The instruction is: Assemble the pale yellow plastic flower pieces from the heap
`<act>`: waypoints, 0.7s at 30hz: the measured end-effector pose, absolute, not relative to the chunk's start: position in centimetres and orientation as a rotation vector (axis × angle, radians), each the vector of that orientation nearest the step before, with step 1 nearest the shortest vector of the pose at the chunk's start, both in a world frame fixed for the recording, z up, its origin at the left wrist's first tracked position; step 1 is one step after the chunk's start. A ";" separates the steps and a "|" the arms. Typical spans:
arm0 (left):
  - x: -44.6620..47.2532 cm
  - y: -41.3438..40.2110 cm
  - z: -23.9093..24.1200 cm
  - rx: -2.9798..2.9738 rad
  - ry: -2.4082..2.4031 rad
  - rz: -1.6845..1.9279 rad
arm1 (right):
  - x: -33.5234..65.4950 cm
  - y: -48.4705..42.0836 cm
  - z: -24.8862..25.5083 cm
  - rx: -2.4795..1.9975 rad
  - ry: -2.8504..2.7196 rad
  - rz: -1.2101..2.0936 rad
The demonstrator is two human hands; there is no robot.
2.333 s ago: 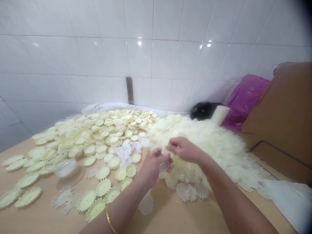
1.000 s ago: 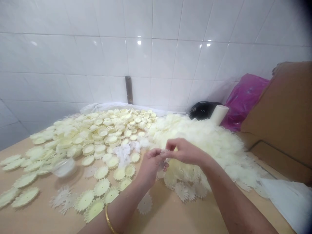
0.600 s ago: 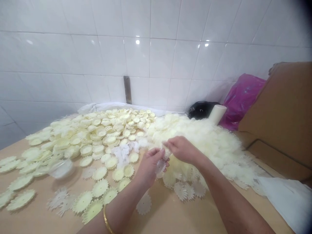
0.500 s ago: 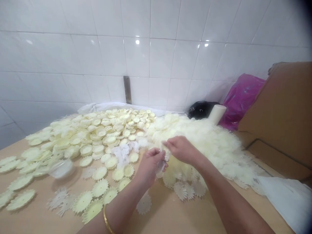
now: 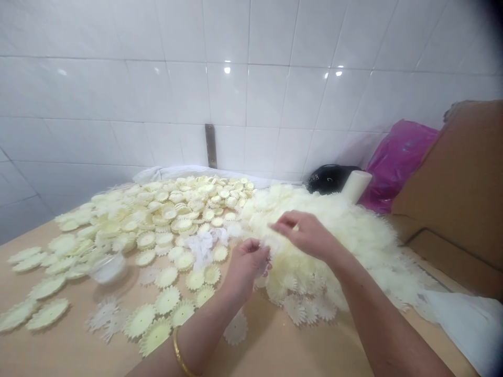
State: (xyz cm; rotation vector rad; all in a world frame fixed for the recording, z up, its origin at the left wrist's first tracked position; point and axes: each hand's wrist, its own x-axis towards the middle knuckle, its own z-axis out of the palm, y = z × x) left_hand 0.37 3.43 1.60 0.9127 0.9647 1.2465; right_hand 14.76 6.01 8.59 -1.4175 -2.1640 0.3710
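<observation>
Taking the left hand point(image 5: 245, 267) as the centre of a clock face, its thumb and fingers close in a pinch on a scalloped piece point(image 5: 262, 266), which sits at the fingertips towards three o'clock. What shows of this piece is thin, whitish and half see-through, like gauze or fine film; most of it lies behind the thumb and fingers, so its full outline and number of layers cannot be told. The right hand point(image 5: 304, 230) hovers at two o'clock, apart from the left, with its fingers bent and their tips drawn towards the thumb; whether anything thin is caught there cannot be told. Under and beyond it, from one to four o'clock, spreads a loose heap point(image 5: 334, 225) of similar pieces, creamy and faintly yellow, blurring together into a frothy mass, with toothed petal edges clear only along the near rim. One flat, translucent disc point(image 5: 236, 329) lies by itself between six and seven o'clock, round, finely notched and marked with a small hole at its middle. From eight to eleven o'clock, thicker pale-yellow discs point(image 5: 167, 300) cover the tabletop point(image 5: 283, 351), their rims cut into regular petals, some with a dark central dot. A clear bowl point(image 5: 108, 268) stands among them at nine o'clock.
</observation>
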 end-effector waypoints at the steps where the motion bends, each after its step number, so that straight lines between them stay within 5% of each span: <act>1: 0.3 3.4 1.6 0.934 0.948 1.248 | 14.4 5.9 8.4 -1.354 -2.217 0.508; 5: 0.3 3.3 1.6 0.946 0.912 1.247 | 13.4 6.0 7.5 -1.301 -2.262 0.600; 17: 0.5 3.4 1.9 0.862 0.995 1.275 | 15.4 7.2 7.9 -1.790 -1.854 -0.360; 21: 0.4 3.4 1.9 0.906 1.005 1.281 | 15.0 6.5 8.0 -1.557 -1.998 0.016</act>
